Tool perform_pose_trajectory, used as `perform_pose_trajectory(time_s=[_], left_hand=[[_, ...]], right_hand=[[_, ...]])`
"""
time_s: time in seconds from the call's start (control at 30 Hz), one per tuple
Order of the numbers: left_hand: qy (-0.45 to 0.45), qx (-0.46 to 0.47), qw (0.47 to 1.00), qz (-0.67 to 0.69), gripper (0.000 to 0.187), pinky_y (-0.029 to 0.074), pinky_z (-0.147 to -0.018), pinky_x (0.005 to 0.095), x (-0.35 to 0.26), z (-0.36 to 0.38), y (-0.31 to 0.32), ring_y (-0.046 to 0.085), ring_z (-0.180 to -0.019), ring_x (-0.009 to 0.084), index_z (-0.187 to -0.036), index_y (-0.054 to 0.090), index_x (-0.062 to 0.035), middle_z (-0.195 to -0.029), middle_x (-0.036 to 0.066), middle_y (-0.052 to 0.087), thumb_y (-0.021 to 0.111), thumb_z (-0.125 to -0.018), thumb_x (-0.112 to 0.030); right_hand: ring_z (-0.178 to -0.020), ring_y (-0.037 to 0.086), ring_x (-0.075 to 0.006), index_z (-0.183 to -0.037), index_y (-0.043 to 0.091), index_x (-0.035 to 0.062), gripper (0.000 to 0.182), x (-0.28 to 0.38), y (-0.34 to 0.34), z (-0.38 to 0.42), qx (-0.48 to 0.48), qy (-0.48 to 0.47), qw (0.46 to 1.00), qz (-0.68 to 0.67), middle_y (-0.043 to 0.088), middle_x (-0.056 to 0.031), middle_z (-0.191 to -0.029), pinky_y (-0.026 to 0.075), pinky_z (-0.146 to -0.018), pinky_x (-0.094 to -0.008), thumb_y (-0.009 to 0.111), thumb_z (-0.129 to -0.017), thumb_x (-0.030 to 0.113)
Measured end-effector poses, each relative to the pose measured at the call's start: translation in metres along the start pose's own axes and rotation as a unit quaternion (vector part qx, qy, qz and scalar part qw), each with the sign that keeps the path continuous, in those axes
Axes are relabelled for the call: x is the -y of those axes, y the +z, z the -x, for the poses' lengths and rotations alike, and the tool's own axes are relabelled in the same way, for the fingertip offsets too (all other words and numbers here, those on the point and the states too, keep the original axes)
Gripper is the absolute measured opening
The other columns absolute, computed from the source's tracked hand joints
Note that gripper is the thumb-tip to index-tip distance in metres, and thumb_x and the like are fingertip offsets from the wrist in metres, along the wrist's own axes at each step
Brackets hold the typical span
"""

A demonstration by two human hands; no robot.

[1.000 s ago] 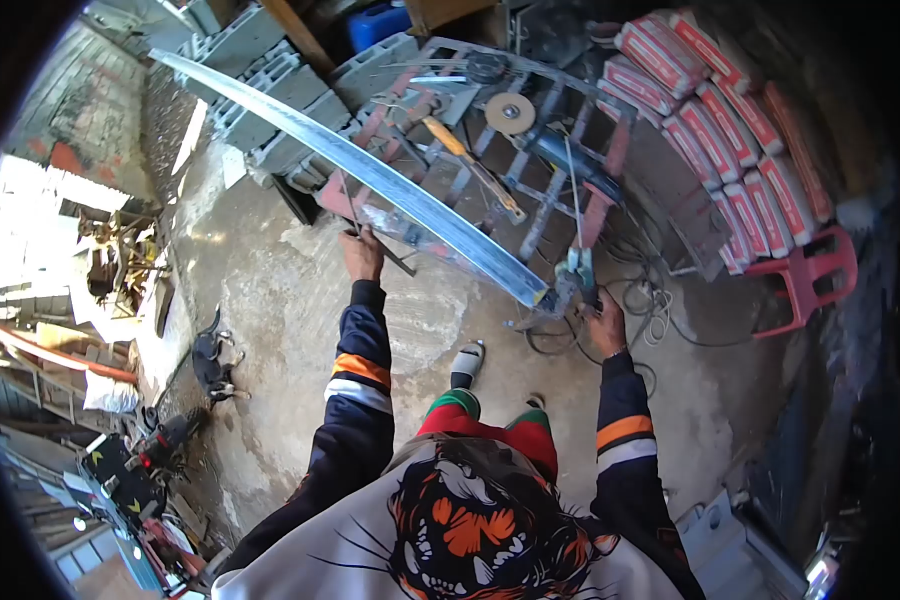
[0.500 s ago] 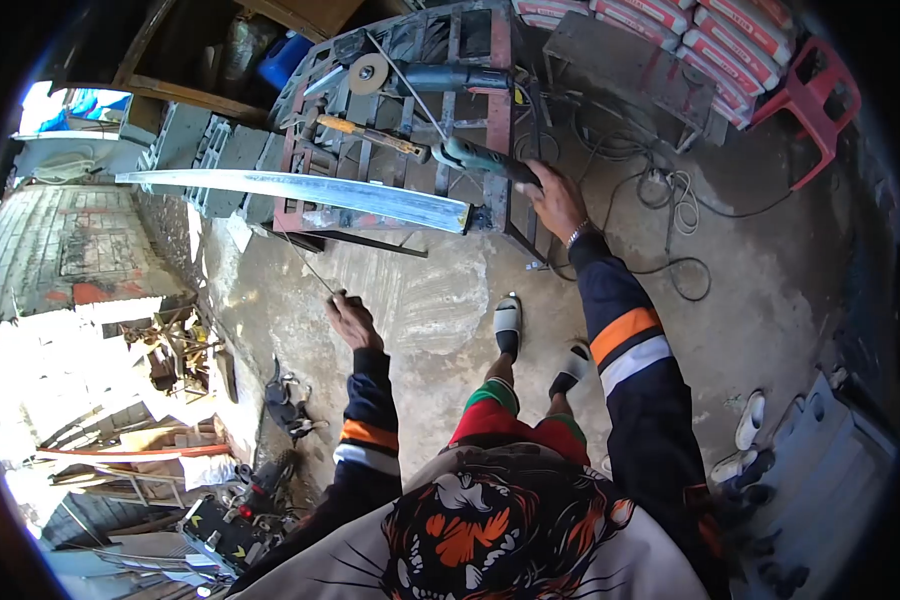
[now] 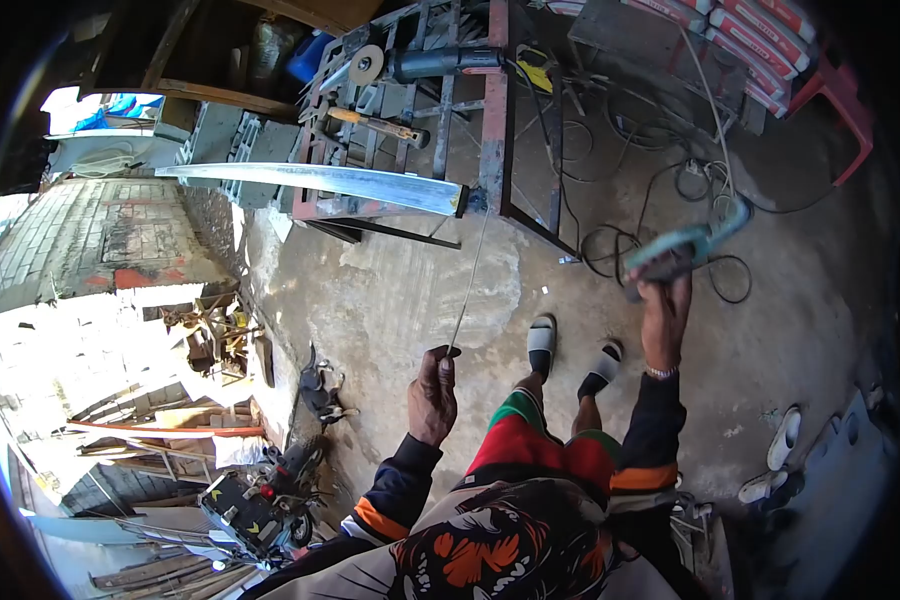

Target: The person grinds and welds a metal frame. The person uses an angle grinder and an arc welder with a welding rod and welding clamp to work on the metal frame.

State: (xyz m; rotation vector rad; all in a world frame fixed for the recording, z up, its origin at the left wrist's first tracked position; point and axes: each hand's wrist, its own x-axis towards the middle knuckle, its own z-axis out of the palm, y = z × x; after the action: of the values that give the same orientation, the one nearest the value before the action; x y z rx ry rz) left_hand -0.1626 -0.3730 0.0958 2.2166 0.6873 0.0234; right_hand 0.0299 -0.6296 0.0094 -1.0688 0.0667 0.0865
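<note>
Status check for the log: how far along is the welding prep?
Done: long steel bar lies on the metal frame. In hand: left hand pinches a thin rod; right hand grips the electrode holder. Left: rod not yet in the holder.

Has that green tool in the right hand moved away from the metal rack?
Yes. The green tool, gripped by the right hand, has left the metal rack and is now raised over the concrete floor.

Legible text: none. Red-and-white sacks [image 3: 760, 35], stacked at top right: printed bands present, lettering too small and blurred to read. Yellow label [image 3: 536, 76] on the metal frame: markings unreadable. Yellow-marked machine [image 3: 242, 510], lower left: no readable characters.
</note>
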Motion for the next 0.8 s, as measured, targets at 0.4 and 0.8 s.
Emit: perform_pose_trajectory(time_s=[0.4,0.8], left_hand=[[0.042,0.024,0.983,-0.180,0.029,0.049,-0.055,0.0368,-0.003,-0.022,-0.017,0.064,-0.058,0.0265,-0.131,0.053,-0.0098,-0.068,0.009,0.063,0.050,-0.102,-0.007],[0.158,-0.101,0.948,-0.256,0.039,0.051,-0.054,0.0399,0.004,-0.031,-0.011,0.068,-0.063,0.0336,-0.136,0.063,-0.0145,-0.079,0.019,0.069,0.059,-0.098,-0.010]], right_hand=[[-0.088,0.051,-0.0102,-0.157,0.020,0.0035,0.100,-0.003,-0.042,0.125,-0.035,0.074,0.993,0.084,0.052,-0.0031,-0.114,0.044,-0.077,-0.0252,0.078,-0.085,0.043],[-0.090,0.052,-0.0121,-0.163,0.010,0.0119,0.142,-0.008,-0.028,0.158,-0.029,0.172,0.983,0.054,0.047,-0.0008,-0.119,0.047,-0.073,-0.0244,0.099,-0.057,0.044]])
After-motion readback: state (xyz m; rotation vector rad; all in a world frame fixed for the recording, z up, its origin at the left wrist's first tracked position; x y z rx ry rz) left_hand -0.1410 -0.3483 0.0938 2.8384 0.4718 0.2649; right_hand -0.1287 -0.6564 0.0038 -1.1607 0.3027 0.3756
